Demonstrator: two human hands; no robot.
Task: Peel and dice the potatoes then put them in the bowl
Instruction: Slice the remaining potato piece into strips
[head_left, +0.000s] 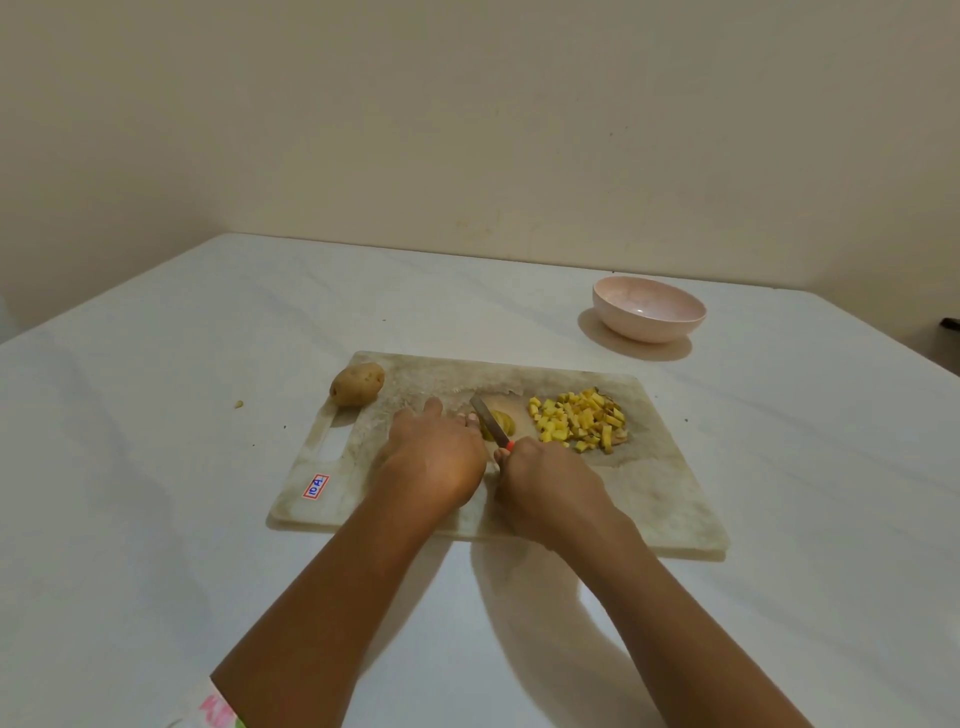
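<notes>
A single wide-angle view looks from the person's head, forward and down along both forearms (332, 597), which enter at the bottom edge. The left hand (436, 457) and right hand (545, 483) sit just below mid-frame (near enough that the knife (491, 423) between them reads clearly). The cutting board (670, 499) spreads under and beside them, the bowl (649, 312) lies beyond the right hand, and the wall (467, 130) fills the upper half.
</notes>
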